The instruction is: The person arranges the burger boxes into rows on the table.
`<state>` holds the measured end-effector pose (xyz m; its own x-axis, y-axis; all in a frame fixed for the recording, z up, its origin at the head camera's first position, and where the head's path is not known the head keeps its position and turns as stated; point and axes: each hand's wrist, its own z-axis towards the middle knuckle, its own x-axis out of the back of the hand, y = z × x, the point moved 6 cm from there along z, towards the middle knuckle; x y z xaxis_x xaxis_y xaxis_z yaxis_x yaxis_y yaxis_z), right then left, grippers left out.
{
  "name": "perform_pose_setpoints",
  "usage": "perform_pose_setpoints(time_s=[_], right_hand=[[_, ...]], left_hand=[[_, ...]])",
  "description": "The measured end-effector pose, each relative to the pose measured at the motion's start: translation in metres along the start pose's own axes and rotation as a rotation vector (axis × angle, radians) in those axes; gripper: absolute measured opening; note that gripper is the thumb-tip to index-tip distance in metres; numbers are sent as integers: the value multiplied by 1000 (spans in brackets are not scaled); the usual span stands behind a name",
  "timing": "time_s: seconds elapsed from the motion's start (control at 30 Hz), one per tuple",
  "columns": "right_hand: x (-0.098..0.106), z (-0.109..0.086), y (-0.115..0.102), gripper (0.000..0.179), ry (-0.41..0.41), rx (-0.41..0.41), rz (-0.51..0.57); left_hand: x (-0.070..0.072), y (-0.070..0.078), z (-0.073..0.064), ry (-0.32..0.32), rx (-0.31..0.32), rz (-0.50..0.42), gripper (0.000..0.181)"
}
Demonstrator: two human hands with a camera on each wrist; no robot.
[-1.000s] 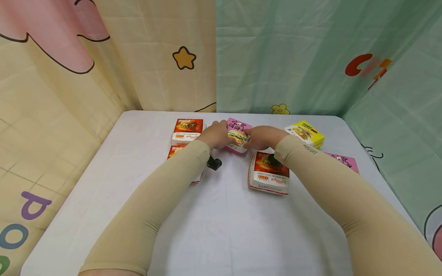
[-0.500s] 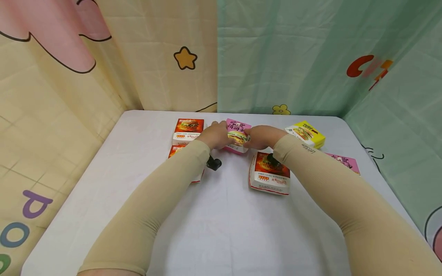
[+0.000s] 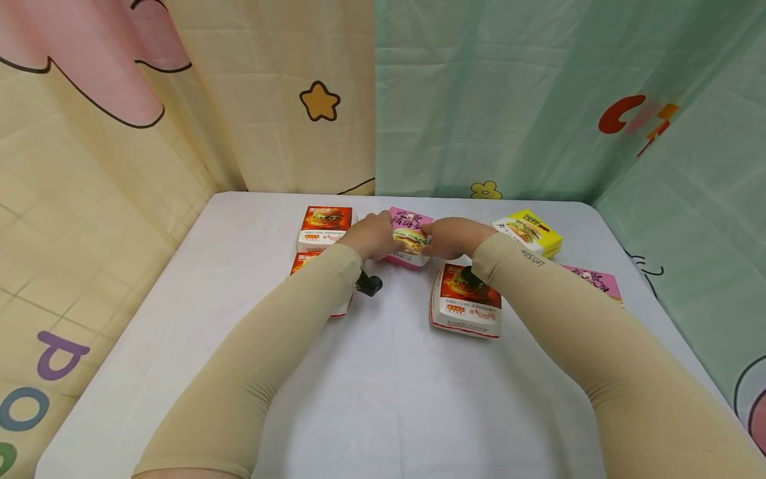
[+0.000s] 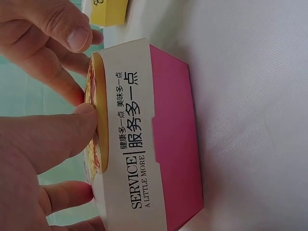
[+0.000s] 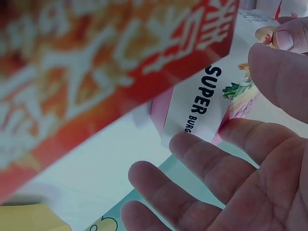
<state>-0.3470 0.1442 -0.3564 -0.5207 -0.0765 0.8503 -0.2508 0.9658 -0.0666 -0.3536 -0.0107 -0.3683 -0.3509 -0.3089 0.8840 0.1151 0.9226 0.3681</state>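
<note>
A pink and white burger box (image 3: 410,229) with a burger picture on its lid lies between both hands at the back of the table. My left hand (image 3: 372,235) holds its left side; in the left wrist view the left thumb (image 4: 72,132) lies on the lid's edge. From the right, my right hand (image 3: 455,237) holds the same box, its index finger (image 5: 245,134) at the lid's edge. Other fingers of the right hand spread past the box's side. In the right wrist view, a red burger box (image 5: 96,72) hides part of the pink one.
Two red and white boxes stand at left, the rear one (image 3: 325,226) and the front one (image 3: 304,259), partly behind the left sleeve. Nearer me is another red box (image 3: 467,303). At right lie a yellow box (image 3: 529,231) and a second pink box (image 3: 601,281). Curtains (image 3: 497,100) hang behind the table.
Between both hands, the pink burger box has shifted slightly to the left. The other boxes stay where they were.
</note>
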Motion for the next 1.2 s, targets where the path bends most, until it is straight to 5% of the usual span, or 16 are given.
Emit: perform_pose_setpoints(time_s=[1.2], right_hand=[[-2,1,2,77,-7,12,38]], left_hand=[[-1,-1,-4,14,-2,-14,82]])
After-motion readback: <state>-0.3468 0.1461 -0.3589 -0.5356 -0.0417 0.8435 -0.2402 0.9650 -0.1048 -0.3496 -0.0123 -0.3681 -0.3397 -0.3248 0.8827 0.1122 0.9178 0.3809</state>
